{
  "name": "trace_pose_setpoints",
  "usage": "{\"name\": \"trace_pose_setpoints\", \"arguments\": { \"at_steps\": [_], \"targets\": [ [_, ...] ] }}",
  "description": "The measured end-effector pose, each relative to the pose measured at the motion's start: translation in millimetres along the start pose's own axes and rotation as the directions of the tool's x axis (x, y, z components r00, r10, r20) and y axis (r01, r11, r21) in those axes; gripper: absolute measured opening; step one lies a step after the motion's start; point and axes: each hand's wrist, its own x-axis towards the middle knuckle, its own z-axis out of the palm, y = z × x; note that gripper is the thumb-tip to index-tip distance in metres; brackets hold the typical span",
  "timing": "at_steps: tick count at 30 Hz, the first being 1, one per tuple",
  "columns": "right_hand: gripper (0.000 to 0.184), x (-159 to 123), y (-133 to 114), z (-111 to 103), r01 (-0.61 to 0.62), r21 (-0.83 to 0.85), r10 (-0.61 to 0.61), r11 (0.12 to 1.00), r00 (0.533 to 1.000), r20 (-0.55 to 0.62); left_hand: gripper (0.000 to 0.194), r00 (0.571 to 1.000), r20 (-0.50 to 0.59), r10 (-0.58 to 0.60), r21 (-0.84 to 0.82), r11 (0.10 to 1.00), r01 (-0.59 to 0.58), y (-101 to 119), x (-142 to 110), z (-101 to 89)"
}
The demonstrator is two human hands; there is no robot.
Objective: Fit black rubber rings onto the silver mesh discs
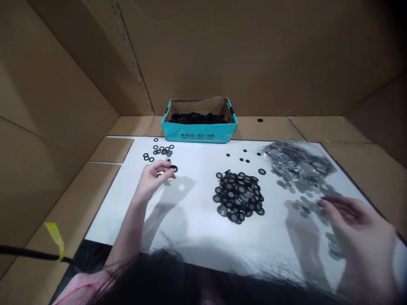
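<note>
My left hand (154,178) reaches over the white sheet (197,228) and pinches a small black ring (173,168) between its fingertips, just below a scatter of loose black rings (160,150). My right hand (356,224) hovers at the right over scattered grey mesh discs (302,203), fingers stretched out with nothing visible in them. A heap of black-rimmed mesh discs (238,197) lies in the middle between the two hands.
A teal cardboard box (199,132) filled with black rings stands at the back centre. A clear plastic bag of grey discs (297,161) lies at the back right. Cardboard walls (63,93) enclose the workspace. Yellow tape (55,237) marks a cable at the lower left.
</note>
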Motion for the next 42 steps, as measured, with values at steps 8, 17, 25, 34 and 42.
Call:
{"name": "trace_pose_setpoints", "arguments": {
  "at_steps": [8,17,25,34,42],
  "targets": [
    [0.029,-32.8,-126.4,71.0,-0.052,0.504,-0.098,0.862,0.959,0.267,0.020,0.957,0.275,-0.096,-0.048,0.992,0.114,9.2,-13.0,60.5],
    [0.018,-50.9,-158.9,92.9,-0.028,0.587,-0.200,0.809,0.926,0.320,0.021,0.934,0.353,-0.051,-0.061,0.995,0.078,12.2,-18.0,70.6],
    [0.018,-54.3,-161.9,99.5,0.069,0.536,-0.246,0.841,0.932,0.266,0.014,0.926,0.375,0.028,-0.059,0.998,-0.007,15.0,-16.7,71.2],
    [0.010,-48.5,-165.2,100.3,0.265,0.451,-0.451,0.852,0.810,0.375,0.017,0.910,0.409,0.060,-0.056,0.998,-0.040,16.3,-16.4,69.5],
    [0.022,-49.6,-162.5,101.0,0.255,0.495,-0.493,0.830,0.750,0.440,0.022,0.907,0.420,0.017,-0.003,1.000,-0.018,18.0,-16.8,68.8]
  ]
}}
